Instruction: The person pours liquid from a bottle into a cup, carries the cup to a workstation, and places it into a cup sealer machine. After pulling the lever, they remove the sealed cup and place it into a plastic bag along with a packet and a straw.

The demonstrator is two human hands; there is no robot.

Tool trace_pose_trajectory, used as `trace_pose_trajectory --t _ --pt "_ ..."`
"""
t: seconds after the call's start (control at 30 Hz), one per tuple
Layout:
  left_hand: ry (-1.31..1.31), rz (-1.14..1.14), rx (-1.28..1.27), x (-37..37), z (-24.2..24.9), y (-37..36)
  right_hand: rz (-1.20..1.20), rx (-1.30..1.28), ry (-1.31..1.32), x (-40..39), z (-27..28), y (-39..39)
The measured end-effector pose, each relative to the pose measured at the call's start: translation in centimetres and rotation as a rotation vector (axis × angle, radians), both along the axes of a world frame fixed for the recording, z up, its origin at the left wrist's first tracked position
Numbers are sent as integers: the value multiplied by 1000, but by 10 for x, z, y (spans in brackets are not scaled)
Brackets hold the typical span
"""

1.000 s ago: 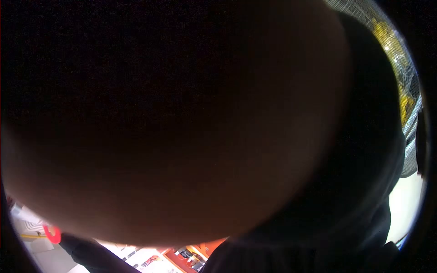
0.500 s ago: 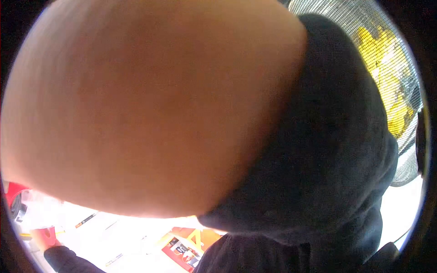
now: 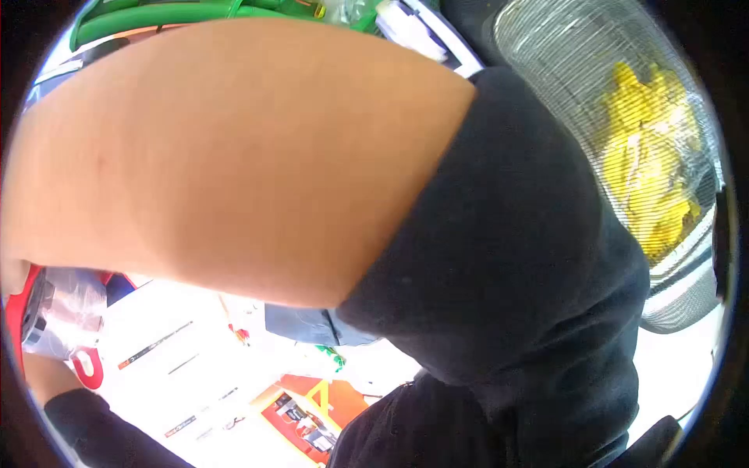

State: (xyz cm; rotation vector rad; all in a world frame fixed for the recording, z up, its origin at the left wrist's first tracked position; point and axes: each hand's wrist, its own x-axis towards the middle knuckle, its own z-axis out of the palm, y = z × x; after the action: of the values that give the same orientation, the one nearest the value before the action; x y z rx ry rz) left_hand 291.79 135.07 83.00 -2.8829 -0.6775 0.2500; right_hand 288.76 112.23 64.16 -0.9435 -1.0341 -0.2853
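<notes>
My right forearm (image 3: pixel 234 164) is raised right in front of the camera and fills most of the view, bare skin running into a black sleeve (image 3: pixel 515 257). Its hand is out of frame to the left. At the lower left my left forearm (image 3: pixel 43 378), also in a black sleeve, reaches up toward a clear plastic bag (image 3: pixel 66 312) and a red object (image 3: pixel 90 370). The left hand itself is cut off by the image edge.
Below the arm lies a white table (image 3: pixel 179 366) with printed sheets, an orange-red leaflet (image 3: pixel 312 409) and a blue-grey item (image 3: pixel 304 324). A wire mesh basket (image 3: pixel 546 54) holding yellow things stands at the right. Green parts (image 3: pixel 179 12) show at the top.
My right arm has drawn back from the lens and dropped lower. The view went from almost black to bright, and the table, basket and green parts have come into sight.
</notes>
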Motion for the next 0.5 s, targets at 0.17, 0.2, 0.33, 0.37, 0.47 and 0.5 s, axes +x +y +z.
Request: trace_pose_trajectory --t 0.17,0.2,0.33,0.37,0.47,0.5 --pt "26 -28 -12 19 -1 10 -37 54 -29 9 19 11" --pt "28 -37 -13 22 0 10 -65 85 -42 12 27 12" --pt "59 -60 -19 37 -2 10 -191 195 -79 56 42 8" --pt "67 -68 -15 41 -2 10 -206 218 -82 77 54 7" --pt "60 -62 9 25 24 6 -290 235 -274 127 88 19" --pt "71 -56 13 15 35 17 -743 194 -554 132 115 52"
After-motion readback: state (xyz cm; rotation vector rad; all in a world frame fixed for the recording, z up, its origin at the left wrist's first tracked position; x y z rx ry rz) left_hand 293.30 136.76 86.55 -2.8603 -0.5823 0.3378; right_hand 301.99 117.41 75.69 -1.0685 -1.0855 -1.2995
